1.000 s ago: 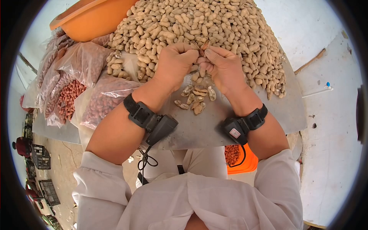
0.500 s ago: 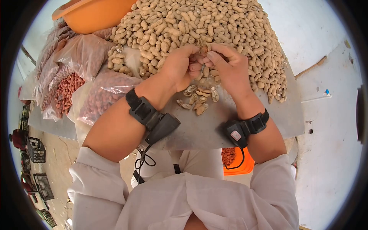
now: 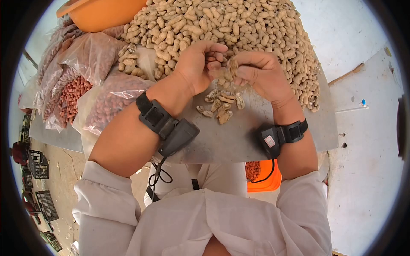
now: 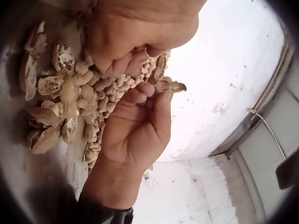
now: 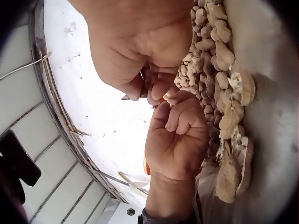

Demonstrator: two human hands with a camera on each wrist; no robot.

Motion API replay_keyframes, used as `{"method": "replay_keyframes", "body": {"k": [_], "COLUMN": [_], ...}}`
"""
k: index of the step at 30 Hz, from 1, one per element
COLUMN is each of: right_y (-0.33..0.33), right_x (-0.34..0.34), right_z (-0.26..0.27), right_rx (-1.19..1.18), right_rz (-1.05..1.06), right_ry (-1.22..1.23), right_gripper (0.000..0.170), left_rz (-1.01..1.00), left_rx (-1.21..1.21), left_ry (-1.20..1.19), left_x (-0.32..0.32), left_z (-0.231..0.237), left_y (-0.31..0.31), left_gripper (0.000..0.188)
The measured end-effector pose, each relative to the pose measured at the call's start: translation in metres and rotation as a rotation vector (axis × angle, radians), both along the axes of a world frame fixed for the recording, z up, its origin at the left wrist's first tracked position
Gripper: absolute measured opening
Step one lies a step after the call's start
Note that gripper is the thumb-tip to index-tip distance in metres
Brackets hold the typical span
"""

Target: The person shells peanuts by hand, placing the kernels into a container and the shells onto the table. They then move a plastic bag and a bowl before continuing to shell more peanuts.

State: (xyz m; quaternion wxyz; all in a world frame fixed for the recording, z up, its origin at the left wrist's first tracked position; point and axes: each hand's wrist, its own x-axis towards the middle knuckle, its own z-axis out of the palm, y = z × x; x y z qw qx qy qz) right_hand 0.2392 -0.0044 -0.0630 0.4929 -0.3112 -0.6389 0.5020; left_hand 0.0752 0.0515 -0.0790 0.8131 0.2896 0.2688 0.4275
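Observation:
Above the loose shells on the table, my right hand [image 3: 267, 77] pinches a broken peanut shell [image 3: 232, 70] between thumb and fingertips. The left wrist view shows this shell [image 4: 172, 86] split lengthwise, one end sticking out past the thumb. My left hand [image 3: 196, 66] faces it a short gap away, its index finger reaching toward it. In the right wrist view the left hand's other fingers [image 5: 183, 116] curl toward the palm, and I cannot tell whether they hold kernels. Below both hands lie several empty shell halves [image 3: 223, 106] on the grey tabletop [image 3: 239, 141].
A large heap of unshelled peanuts [image 3: 183, 23] rises behind the hands. At the left are clear bags of red kernels [image 3: 113, 98] and an orange basin [image 3: 104, 15]. An orange container [image 3: 273, 177] stands under the table's front edge. A white wall [image 3: 367, 128] bounds the right.
The hands were together at the shell and have drawn apart. My right hand has moved slightly right with the shell; the left hand's index finger has straightened somewhat.

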Motion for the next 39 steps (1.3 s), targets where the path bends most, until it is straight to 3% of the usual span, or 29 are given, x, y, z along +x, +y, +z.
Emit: {"method": "replay_keyframes", "body": {"k": [3, 6, 9, 12, 15, 21, 26, 30, 36, 39], "right_y": [0.0, 0.005, 0.008, 0.011, 0.012, 0.013, 0.013, 0.012, 0.016, 0.015], "right_x": [0.006, 0.008, 0.01, 0.011, 0.004, 0.001, -0.001, -0.002, 0.004, 0.0], "right_z": [0.001, -0.003, -0.007, -0.015, -0.02, -0.018, -0.018, -0.016, -0.014, -0.014], "right_rx": [-0.051, 0.032, 0.231, 0.404, 0.398, 0.411, 0.428, 0.413, -0.007, -0.029], "right_rz": [0.101, -0.118, -0.268, -0.276, -0.335, -0.374, -0.374, -0.38, -0.341, -0.337], "right_ry": [-0.208, -0.439, -0.836, -1.016, -1.132, -1.149, -1.145, -1.116, -0.253, -0.067], "right_gripper": [0.014, 0.014, 0.019, 0.024, 0.028, 0.017, 0.013, 0.012, 0.015, 0.014], "left_rz": [0.047, 0.054, 0.047, 0.02, -0.031, -0.119, -0.173, -0.098, -0.006, -0.012], "left_rx": [0.039, 0.034, 0.054, 0.065, 0.058, 0.061, 0.083, 0.087, 0.273, 0.334], "left_ry": [0.007, -0.03, -0.043, -0.054, -0.074, -0.114, -0.115, -0.09, 0.061, 0.127], "left_x": [-0.003, -0.004, -0.003, -0.002, -0.002, -0.005, -0.006, -0.005, -0.002, 0.002], "left_z": [-0.001, -0.002, -0.003, -0.003, -0.002, -0.003, -0.003, -0.003, -0.005, -0.004], "left_y": [0.003, 0.004, 0.004, 0.004, 0.002, 0.003, 0.003, 0.001, 0.001, -0.003], "left_gripper": [0.03, 0.032, 0.034, 0.036, 0.039, 0.047, 0.052, 0.041, 0.016, 0.016]}}
